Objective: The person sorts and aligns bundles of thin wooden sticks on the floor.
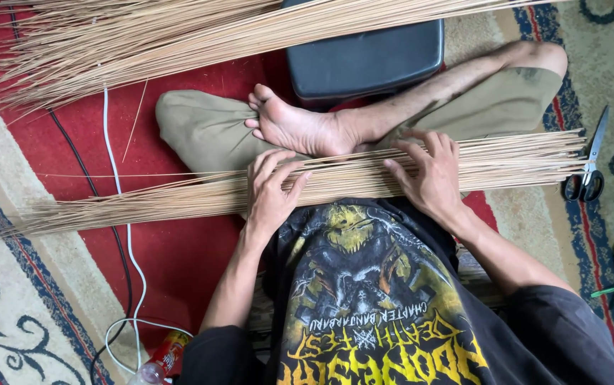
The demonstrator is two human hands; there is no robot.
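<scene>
Across the lap at mid-frame, the left hand (271, 191) and right hand (428, 175) press flat, fingers spread, on a bundle of thin sticks (178, 196), with scissors (588, 171) at the right edge beyond.

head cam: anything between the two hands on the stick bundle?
Only the bundle of thin sticks runs between the left hand and the right hand; nothing else lies on that stretch. The bare foot sits just beyond it, in the head view.

the upper stick pile (143, 43) runs off the top and left edges, and a bottle (158, 363) is cut off at the bottom edge.
</scene>
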